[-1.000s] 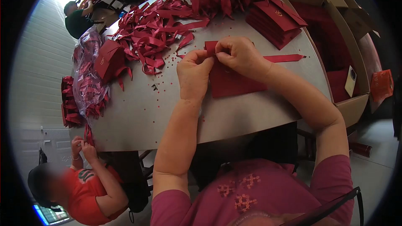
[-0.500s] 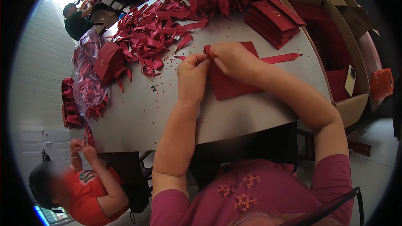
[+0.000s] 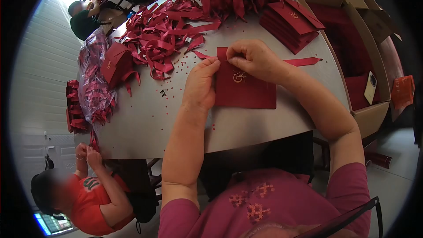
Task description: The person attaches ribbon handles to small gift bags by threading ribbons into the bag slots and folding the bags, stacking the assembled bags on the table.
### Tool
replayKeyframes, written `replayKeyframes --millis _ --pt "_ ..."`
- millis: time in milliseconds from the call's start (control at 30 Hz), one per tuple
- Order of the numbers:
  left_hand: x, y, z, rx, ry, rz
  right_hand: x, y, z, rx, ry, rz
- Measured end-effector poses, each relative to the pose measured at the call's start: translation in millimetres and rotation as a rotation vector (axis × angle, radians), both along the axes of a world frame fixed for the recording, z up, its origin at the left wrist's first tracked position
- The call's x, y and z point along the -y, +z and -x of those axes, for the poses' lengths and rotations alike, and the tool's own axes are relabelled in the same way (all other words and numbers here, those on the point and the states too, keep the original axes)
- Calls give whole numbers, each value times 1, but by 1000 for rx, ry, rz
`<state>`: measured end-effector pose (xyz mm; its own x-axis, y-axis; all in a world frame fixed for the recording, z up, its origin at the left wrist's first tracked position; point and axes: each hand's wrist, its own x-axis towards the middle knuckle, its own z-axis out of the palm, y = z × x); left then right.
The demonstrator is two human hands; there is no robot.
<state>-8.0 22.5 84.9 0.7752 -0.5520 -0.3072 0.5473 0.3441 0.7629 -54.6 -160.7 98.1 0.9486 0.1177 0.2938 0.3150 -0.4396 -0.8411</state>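
Observation:
A flat dark red paper bag with a gold emblem lies on the table in front of me. My left hand is closed at its left edge, thumb and fingers pinching that edge near the upper corner. Over the upper part of the bag, my right hand is pinched shut; what sits between its fingertips is too small to tell. A red ribbon stretches out to the right from beneath my right wrist. Another ribbon piece shows beside my left fingertips.
Loose red ribbons heap at the back left. Stacked red bags stand at the back right, beside a cardboard box holding a phone. A plastic-wrapped bundle and a co-worker in red are at left.
The bag has turned straighter, and its gold emblem now shows below my right hand. My right hand has shifted slightly right, its fingertips now visible. My left hand stays at the bag's edge.

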Motion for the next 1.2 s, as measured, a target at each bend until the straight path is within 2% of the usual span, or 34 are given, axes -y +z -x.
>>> replayKeyframes --millis 167,200,233,267,333,400,467,500,533,600,667,700,733,800,867,933,1067,1167,1200 --pt "1 -4 1 76 -21 23 -1 -1 -1 73 -9 57" --pt "1 -5 3 182 19 -50 -2 -2 -1 72 -9 57" --pt "2 -5 5 288 59 -122 -3 -4 -1 183 -41 178" --pt "3 -5 6 287 59 -122 -5 -5 0 293 -73 298" --pt "4 -4 10 579 113 -362 -12 -9 2 326 -106 383" --pt "5 -1 14 596 107 -415 -21 -12 6 358 -139 468" --pt "5 0 15 614 102 -467 -28 -14 9 452 -143 675" --pt "5 0 15 703 102 -562 -29 -16 8 453 -142 677" --pt "4 0 15 791 103 -658 -29 -18 7 438 -183 656" --pt "3 5 16 810 110 -643 -27 -14 4 426 -219 636" --pt "3 5 15 828 113 -626 -13 -1 2 -111 -162 -69" --pt "5 3 12 687 115 -432 -11 3 3 -239 -153 -265" --pt "6 2 10 542 115 -241 -9 4 3 -240 -154 -263" --pt "6 3 10 471 85 -199 -8 5 3 -304 -136 -420" --pt "6 4 10 406 52 -161 -8 10 5 -321 -130 -438" --pt "6 -1 9 580 -32 -438 -8 9 6 -341 -125 -454" --pt "5 -3 2 590 -73 -464 -6 4 5 -352 -120 -324" --pt "4 -4 -2 674 -149 -481 -3 3 1 -379 -109 -265" --pt "6 -4 -1 781 -132 -499 0 4 1 -399 -103 -237"
